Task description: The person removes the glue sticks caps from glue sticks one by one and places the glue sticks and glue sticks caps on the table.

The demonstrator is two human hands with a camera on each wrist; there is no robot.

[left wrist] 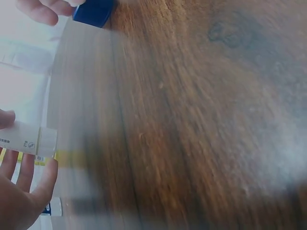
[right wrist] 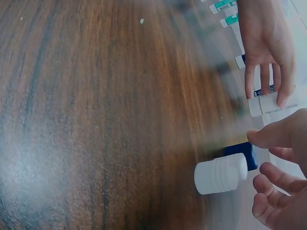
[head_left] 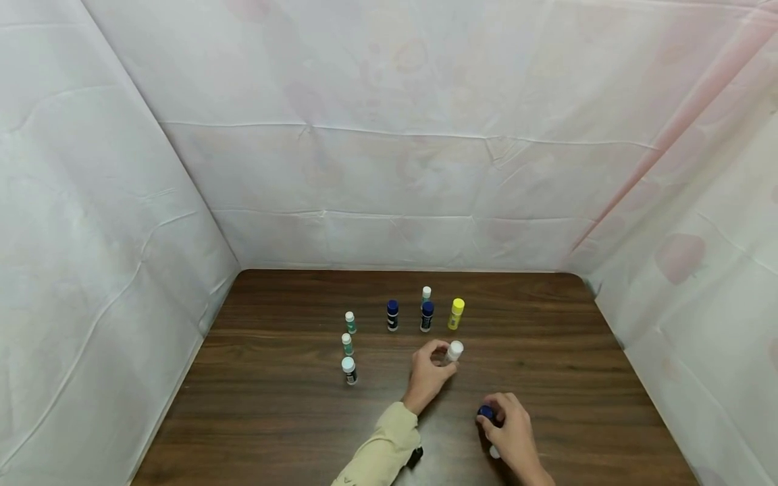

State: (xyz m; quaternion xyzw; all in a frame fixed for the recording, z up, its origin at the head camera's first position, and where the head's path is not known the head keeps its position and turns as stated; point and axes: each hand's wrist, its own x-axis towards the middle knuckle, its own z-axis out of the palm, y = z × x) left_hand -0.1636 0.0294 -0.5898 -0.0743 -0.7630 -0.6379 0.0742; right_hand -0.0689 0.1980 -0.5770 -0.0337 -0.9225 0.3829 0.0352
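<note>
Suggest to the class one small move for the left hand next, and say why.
I would probably have the left hand set the white stick upright on the table and let go: it is held roughly upright, the yellow stick stands upright just beyond, and the right hand is at a separate blue piece.
</note>
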